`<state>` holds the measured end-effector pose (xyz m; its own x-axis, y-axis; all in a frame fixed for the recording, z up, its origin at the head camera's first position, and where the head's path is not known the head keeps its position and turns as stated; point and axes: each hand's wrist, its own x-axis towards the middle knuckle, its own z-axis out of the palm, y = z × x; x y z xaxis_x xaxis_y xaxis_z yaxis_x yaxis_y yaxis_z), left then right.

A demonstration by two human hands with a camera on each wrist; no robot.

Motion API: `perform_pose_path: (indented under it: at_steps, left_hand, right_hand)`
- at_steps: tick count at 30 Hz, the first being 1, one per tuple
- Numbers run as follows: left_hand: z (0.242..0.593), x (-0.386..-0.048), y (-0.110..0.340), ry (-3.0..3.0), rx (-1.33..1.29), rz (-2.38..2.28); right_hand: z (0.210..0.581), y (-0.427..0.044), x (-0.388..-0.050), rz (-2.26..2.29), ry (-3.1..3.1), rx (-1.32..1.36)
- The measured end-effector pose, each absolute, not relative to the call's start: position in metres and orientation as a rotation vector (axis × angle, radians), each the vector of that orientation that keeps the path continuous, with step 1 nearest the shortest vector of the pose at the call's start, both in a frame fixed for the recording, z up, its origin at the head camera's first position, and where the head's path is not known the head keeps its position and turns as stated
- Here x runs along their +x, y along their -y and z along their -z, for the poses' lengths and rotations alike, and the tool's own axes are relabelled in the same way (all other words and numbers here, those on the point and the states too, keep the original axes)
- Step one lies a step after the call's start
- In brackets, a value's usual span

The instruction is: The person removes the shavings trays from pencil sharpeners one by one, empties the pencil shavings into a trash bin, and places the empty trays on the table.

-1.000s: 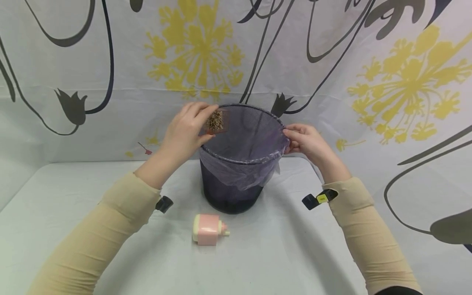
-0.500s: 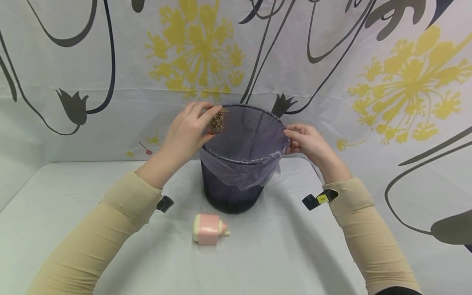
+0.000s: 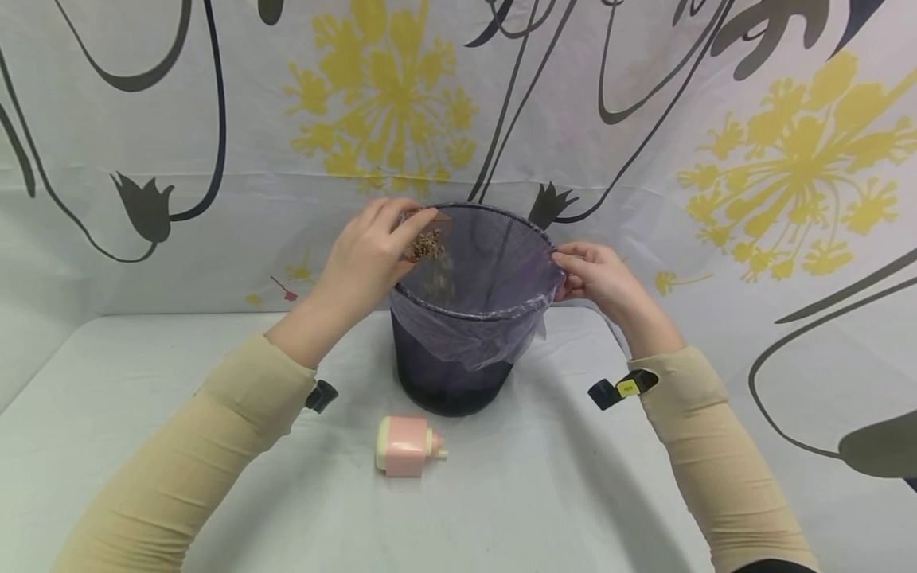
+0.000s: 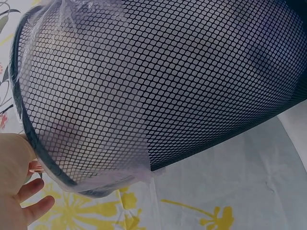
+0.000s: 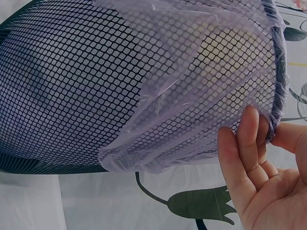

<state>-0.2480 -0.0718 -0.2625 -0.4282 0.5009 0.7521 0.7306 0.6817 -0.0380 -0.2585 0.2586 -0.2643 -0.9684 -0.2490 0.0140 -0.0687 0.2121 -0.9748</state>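
Observation:
A dark mesh bin stands upright, lined with a thin purple bag folded over its rim. At the rim's left side the left hand grips a small clear container, tipped over the opening. Brown bits spill from it, some blurred in the air inside the bin. On the opposite side, the right hand pinches the rim and bag; in the right wrist view its fingers press the bag against the outer mesh. The left wrist view shows the left hand beside the rim, the container mostly hidden.
A pink and cream bottle lies on its side on the white table, in front of the bin. Behind the table hangs a white cloth with yellow and grey flower prints.
The left hand has tilted the container further down, and the brown bits that were inside it now fall into the bin. The right hand has kept its hold on the rim.

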Motion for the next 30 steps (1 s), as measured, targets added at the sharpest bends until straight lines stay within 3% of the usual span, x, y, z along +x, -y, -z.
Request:
perform_pose_path:
  at_steps: [30]
  left_hand:
    - [0.2618,-0.2481,0.0702,1.982,-0.986,0.217]
  right_hand:
    - [0.2674,-0.2593,-0.2600,1.899,-2.301,-0.316]
